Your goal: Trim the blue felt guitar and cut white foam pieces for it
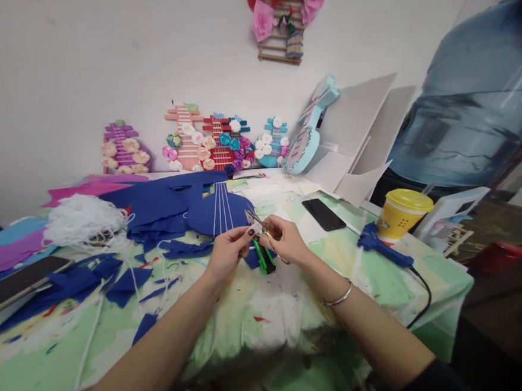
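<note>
My right hand (287,236) is closed around a pair of scissors (270,236) with gold-coloured handles, the blades pointing up and to the left. In my left hand (227,252), thumb and fingers pinch a small white piece (256,227) close to the blades; its kind is too small to make out. Just beyond both hands lies a blue, rounded, lute-like board (206,214) with several white strings down its face. Below the scissors, a green and black utility knife (264,258) rests on the table, partly hidden by my fingers.
Blue fabric (154,206) and scraps cover the left side, beside a heap of white cord (82,223). On the right are a black phone (323,214), a blue glue gun (385,247) with its cable, and a yellow-lidded cup (403,212). Decorated lute shapes (217,142) line the wall.
</note>
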A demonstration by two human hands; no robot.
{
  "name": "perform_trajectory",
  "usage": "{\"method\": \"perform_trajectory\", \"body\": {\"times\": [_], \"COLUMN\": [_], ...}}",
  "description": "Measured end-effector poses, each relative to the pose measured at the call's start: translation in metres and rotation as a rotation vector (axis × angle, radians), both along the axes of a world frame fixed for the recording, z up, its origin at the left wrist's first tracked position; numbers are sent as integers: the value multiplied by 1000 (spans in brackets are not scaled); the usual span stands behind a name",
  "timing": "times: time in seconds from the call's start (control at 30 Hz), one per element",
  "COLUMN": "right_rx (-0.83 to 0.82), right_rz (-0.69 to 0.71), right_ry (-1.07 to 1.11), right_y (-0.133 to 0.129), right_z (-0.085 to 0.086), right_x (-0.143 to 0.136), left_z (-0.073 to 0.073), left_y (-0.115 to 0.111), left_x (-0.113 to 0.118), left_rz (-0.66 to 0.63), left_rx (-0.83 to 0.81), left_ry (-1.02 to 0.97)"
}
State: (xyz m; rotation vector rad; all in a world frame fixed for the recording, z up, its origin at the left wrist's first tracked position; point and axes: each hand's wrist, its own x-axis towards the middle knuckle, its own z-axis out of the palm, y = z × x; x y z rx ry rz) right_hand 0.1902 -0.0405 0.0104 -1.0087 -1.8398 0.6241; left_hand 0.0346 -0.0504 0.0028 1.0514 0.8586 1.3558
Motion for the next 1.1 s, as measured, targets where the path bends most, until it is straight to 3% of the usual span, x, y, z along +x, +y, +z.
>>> {"method": "perform_trajectory", "body": {"times": [0.1,0.47,0.7,1.1], "right_rx": [49,280,285,297], "right_rz": [-12,-132,-104,-174], "right_ry": [-86,-346,-339,-454], "right_y": [-1,0,4,1], "right_z": [1,2,-1,2], "right_x": [0,5,7,7], "left_z": [1,2,0,4], "left_y": [2,1,2,0], "left_x": [-4,-8,-9,-8], "left_rz": [85,149,138,170], "left_rx": [-9,23,18,-9], "left_ry": [-52,19,38,46]}}
